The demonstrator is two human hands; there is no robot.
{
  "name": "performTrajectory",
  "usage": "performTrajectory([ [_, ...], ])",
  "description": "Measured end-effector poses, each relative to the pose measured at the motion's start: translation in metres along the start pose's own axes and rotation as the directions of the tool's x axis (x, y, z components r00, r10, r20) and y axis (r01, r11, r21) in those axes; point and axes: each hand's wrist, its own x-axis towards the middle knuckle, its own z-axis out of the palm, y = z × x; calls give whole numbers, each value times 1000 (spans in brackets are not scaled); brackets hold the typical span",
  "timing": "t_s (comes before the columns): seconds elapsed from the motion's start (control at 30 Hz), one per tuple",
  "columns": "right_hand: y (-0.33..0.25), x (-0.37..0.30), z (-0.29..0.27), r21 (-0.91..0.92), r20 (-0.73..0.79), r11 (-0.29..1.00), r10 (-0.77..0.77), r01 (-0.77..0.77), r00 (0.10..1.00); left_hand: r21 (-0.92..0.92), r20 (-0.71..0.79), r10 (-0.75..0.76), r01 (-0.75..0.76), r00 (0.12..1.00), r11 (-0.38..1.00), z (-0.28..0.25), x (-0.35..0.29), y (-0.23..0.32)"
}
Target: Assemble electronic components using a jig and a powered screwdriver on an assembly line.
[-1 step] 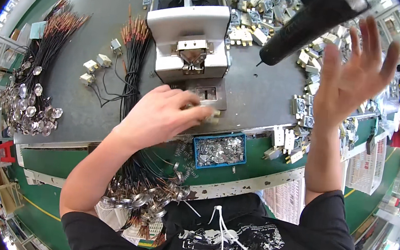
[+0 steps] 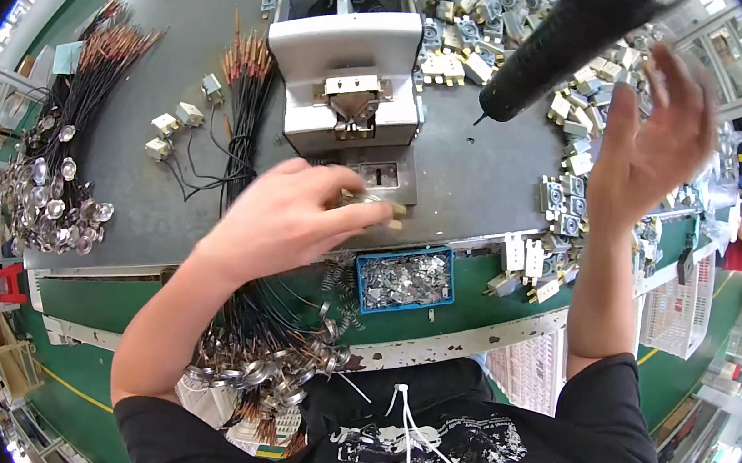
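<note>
My left hand [image 2: 276, 221] is closed, thumb and fingers pinching a small plug part [image 2: 396, 216] with brass-coloured pins. Most of that part is hidden by the fingers. It is just in front of the metal fixture [image 2: 386, 177] at the foot of a white-and-grey bench machine [image 2: 350, 55]. My right hand [image 2: 659, 150] is raised and holds nothing, its fingers apart and slightly blurred. Beside it hangs a black electric screwdriver [image 2: 550, 64], bit pointing down; the hand is not around it.
Plug housings [image 2: 467, 32] are heaped behind and right of the machine. Bundles of black wires [image 2: 246, 126] with copper ends lie left. A blue tray [image 2: 406, 279] of small metal pieces is at the front edge. Several wired plugs [image 2: 164, 124] lie left; round metal pieces [image 2: 255, 369] hang near my lap.
My right hand has moved slightly left and its fingers have bent a little. The left hand stays by the fixture with the plug part.
</note>
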Motion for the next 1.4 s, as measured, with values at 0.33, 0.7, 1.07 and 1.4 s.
performTrajectory([
  [0.33, 66, -48, -91, -894, 417, 448, 829, 4, 373, 498, -455, -467, 651, 758, 573, -77, -120, -105],
  [0.7, -80, -64, 9, -106, 730, 242, 678, -964, 90, 219, 215, -432, 388, 876, 895, -20, -48, 1],
  [1.07, -79, -34, 41, -206, 860, 473, 505, -856, 72, -152, 124, -515, 529, 848, 835, -32, -47, -5],
  [1.4, -77, -78, 46, -301, 836, 933, 359, -200, 416, -280, -7, -619, 592, 786, 755, -47, -51, -8],
])
